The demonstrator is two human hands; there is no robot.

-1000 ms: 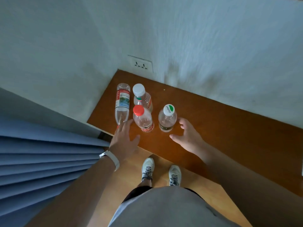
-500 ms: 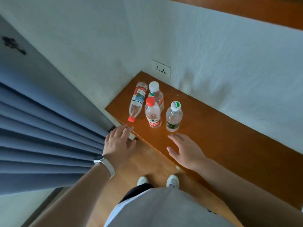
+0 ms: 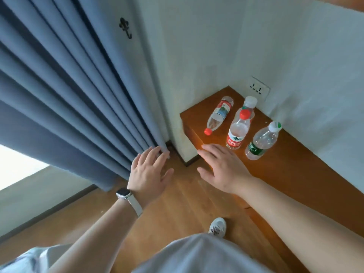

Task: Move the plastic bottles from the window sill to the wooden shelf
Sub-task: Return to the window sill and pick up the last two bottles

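Several clear plastic bottles rest on the wooden shelf [image 3: 295,174] in the wall corner. A red-capped bottle [image 3: 217,116] lies on its side. Beside it stands a red-capped bottle with a red label [image 3: 237,133], and a white-capped bottle [image 3: 249,103] stands behind that one. A bottle with a green label [image 3: 263,141] stands to the right. My left hand [image 3: 147,172] is empty with fingers spread, near the curtain's edge. My right hand [image 3: 222,166] is empty too, fingers apart, over the shelf's front corner, just short of the bottles.
A blue pleated curtain [image 3: 69,91] hangs at the left, with a bright window area [image 3: 17,166] below it. A wall socket [image 3: 258,88] sits behind the bottles and a black hook [image 3: 125,27] is on the wall. Wooden floor [image 3: 177,209] and my shoe [image 3: 216,227] are below.
Both hands have pulled back from the bottles and to the left, empty. The view has swung left, bringing the curtain and window into sight. The bottles have not moved.
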